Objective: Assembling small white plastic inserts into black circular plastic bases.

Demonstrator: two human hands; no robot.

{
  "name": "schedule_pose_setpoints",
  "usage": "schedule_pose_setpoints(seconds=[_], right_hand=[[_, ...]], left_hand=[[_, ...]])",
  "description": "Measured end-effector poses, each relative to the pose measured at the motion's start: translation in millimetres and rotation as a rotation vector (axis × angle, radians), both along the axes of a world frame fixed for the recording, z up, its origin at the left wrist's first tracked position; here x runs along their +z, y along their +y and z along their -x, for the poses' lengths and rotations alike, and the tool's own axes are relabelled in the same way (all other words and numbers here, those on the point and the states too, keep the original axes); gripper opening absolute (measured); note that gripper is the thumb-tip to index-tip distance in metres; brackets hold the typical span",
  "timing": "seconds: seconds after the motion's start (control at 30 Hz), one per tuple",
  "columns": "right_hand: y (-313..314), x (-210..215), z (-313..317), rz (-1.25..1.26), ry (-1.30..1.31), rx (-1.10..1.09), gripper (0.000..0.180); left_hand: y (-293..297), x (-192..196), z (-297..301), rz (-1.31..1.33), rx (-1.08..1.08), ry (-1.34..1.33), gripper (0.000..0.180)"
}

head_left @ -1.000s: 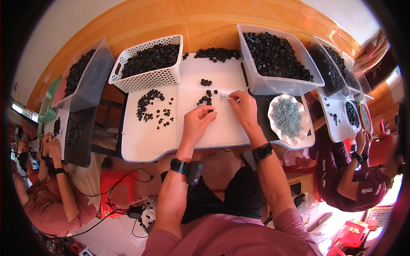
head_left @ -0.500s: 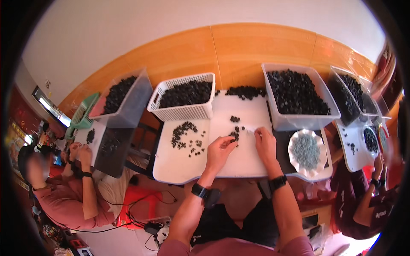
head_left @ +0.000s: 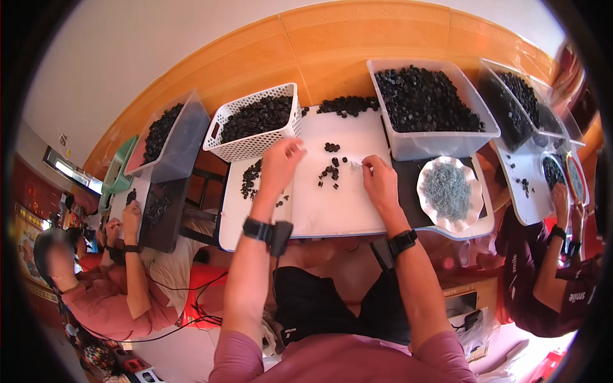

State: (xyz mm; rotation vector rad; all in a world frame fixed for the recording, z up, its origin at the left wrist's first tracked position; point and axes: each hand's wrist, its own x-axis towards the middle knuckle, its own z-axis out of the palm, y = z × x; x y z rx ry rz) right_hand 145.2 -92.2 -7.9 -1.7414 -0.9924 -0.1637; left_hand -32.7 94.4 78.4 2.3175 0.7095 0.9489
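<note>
My left hand hovers beside the front right corner of a white perforated basket heaped with small black parts; its slightly blurred fingers look apart, and I see nothing between them. Over the white board, my right hand has thumb and fingertips pinched together; what they hold, if anything, is too small to make out. Thin grey pins lie by those fingertips. Between my hands sits a loose group of black parts. Partly behind my left forearm is another scatter of black parts.
A clear bin full of black parts stands behind my right hand. A scalloped white dish of grey pins is at right. More black parts line the board's far edge. Co-workers sit left and right, beside other bins.
My left hand has left the black parts in the middle and moved left and away from me, to the basket. My right hand stays near the pins. The whole view has shifted.
</note>
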Motion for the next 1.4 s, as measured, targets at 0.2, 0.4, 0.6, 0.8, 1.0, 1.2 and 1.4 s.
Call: schedule_pose_setpoints(seconds=[0.2, 0.4, 0.6, 0.8, 1.0, 1.2, 1.4], right_hand=[[-5, 3, 2, 0.028, -0.007, 0.013, 0.005], [-5, 10, 4, 0.001, 0.010, 0.062, 0.008], [-13, 10, 14, -0.055, 0.034, 0.220, 0.012], [-20, 18, 23, -0.163, -0.049, 0.289, 0.009], [-19, 22, 39, -0.168, 0.124, 0.275, 0.010], [-17, 18, 33, -0.114, -0.002, 0.298, 0.011], [-12, 19, 34, -0.130, 0.006, 0.284, 0.012]], left_hand=[[-66, -49, 12, 0.216, 0.046, 0.204, 0.030], [-58, -53, 13, 0.084, -0.038, 0.239, 0.026], [-80, -64, -5, 0.295, -0.031, 0.016, 0.023], [-106, -71, -21, 0.272, -0.010, -0.206, 0.025], [-97, -84, -17, 0.384, -0.025, -0.354, 0.026], [-101, -75, -19, 0.286, -0.010, -0.305, 0.023], [-100, -69, -18, 0.331, -0.009, -0.278, 0.022]])
